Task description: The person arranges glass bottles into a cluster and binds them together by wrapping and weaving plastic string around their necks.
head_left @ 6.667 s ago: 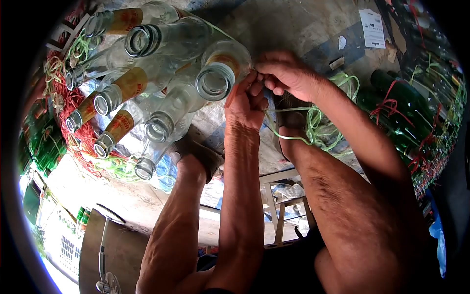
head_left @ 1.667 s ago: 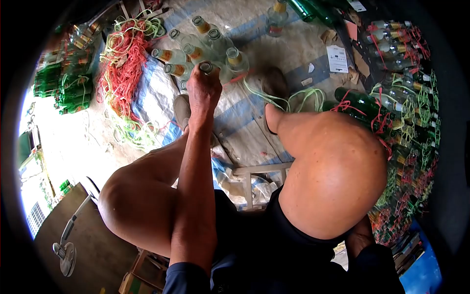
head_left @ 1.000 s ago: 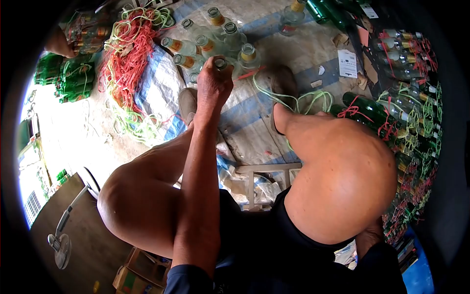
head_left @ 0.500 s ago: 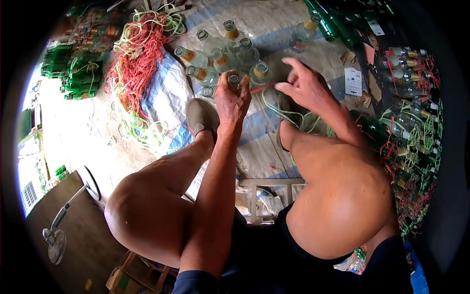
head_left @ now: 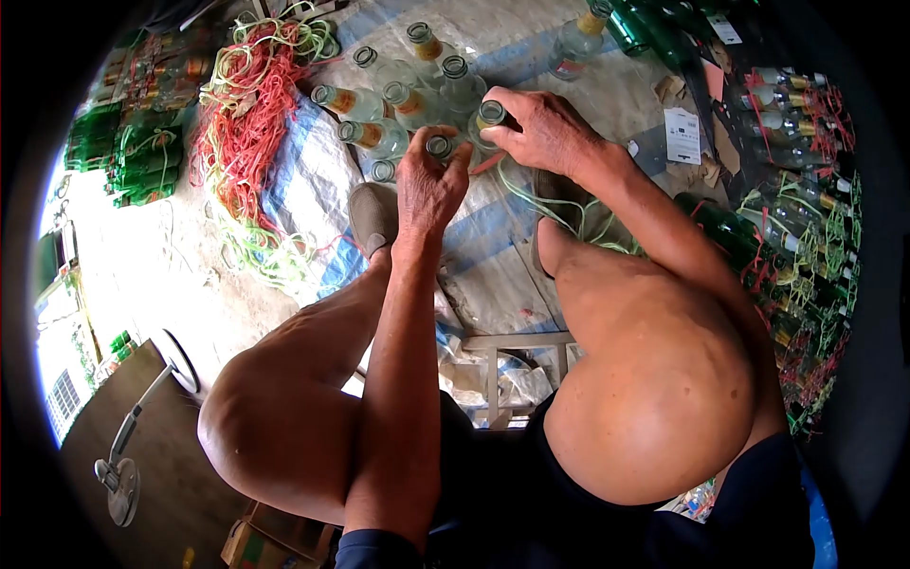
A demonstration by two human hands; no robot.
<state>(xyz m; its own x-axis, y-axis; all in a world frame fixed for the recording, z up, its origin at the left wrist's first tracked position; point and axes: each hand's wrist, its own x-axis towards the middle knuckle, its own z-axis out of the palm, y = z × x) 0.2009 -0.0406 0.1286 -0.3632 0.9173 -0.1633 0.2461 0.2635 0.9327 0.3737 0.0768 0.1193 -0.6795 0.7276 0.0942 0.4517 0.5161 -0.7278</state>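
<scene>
Fingers [head_left: 417,145] of the left hand [head_left: 431,192] were bent closely around the neck of the front bottle [head_left: 439,147], its round mouth showing between them and the thumb. The right hand [head_left: 555,137] had its thumb and forefinger curved nearly closed about the neck of the right bottle [head_left: 491,113], just beside the first. Both bottles were clear and stood on a blue-striped sheet [head_left: 493,280]. Nearest of all, two bare knees [head_left: 654,408] were parted, and a pale frame [head_left: 531,339] showed between the legs. Beyond it were brown shoes [head_left: 373,213], the left one near the front bottle; green twine [head_left: 531,196] lay by the right one. Seven more clear bottles [head_left: 409,106] stood close together, mostly behind and to the left of the held pair. Left of this group lay a tangle [head_left: 256,123] of red and green strands; well to the right lay a white paper [head_left: 682,136]. Farthest off, a lone bottle [head_left: 578,45] stood apart, near some green bottles [head_left: 654,27].
</scene>
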